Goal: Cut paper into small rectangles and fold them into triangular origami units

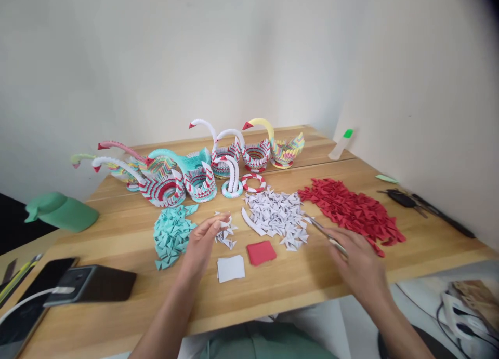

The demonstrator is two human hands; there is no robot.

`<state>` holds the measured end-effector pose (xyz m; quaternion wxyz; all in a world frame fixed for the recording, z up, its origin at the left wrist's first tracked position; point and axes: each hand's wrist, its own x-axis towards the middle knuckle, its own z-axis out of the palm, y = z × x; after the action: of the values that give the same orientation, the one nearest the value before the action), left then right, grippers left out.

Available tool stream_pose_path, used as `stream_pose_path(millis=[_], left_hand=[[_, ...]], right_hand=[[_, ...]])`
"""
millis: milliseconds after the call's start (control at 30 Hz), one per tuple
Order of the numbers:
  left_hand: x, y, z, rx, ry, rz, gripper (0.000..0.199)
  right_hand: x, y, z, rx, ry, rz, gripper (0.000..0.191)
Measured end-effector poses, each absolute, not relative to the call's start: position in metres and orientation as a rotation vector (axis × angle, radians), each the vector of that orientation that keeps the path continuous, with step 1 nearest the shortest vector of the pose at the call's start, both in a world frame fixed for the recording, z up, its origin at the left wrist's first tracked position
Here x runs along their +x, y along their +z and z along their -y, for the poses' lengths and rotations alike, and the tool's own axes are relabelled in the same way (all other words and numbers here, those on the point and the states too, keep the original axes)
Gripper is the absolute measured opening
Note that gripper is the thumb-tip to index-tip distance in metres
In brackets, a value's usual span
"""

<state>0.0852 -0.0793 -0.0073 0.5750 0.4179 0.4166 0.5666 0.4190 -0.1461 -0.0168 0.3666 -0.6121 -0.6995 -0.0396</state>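
Observation:
My left hand (206, 235) is closed in a pinch on a small white folded paper piece (225, 224), above a few loose white pieces. In my right hand (358, 263) is a pair of slim metal tweezers (323, 228), their tips pointing at the right edge of the white paper triangle pile (277, 213). A curved white strip of joined pieces (251, 222) lies along that pile's left side. Near my left hand is a turquoise triangle pile (173, 233); beyond my right hand spreads a red triangle pile (354, 208).
White paper sheets (231, 269) and red sheets (261, 253) lie near the front edge. Several paper swans (161, 190) stand behind, with a red-and-white ring (253, 183). At left are a green bottle (64, 212) and black box (93, 283); at right, keys (403, 198).

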Motion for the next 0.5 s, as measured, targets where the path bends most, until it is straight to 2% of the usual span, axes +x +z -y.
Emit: stream_pose_path(millis=[67, 167, 300, 500], left_hand=[[0.086, -0.007, 0.082, 1.102, 1.288, -0.937, 0.021], [0.086, -0.006, 0.087, 1.196, 1.229, -0.821, 0.018], [0.087, -0.004, 0.091, 1.170, 1.187, -0.727, 0.015], [0.089, -0.002, 0.094, 1.210, 1.151, -0.687, 0.016]], right_hand=[[0.379, 0.000, 0.139, -1.408, 0.134, 1.837, 0.026], [0.321, 0.019, 0.126, -1.161, 0.255, 1.947, 0.022], [0.280, 0.028, 0.113, -0.998, 0.257, 1.985, 0.017], [0.273, 0.028, 0.108, -0.963, 0.223, 1.987, 0.012]])
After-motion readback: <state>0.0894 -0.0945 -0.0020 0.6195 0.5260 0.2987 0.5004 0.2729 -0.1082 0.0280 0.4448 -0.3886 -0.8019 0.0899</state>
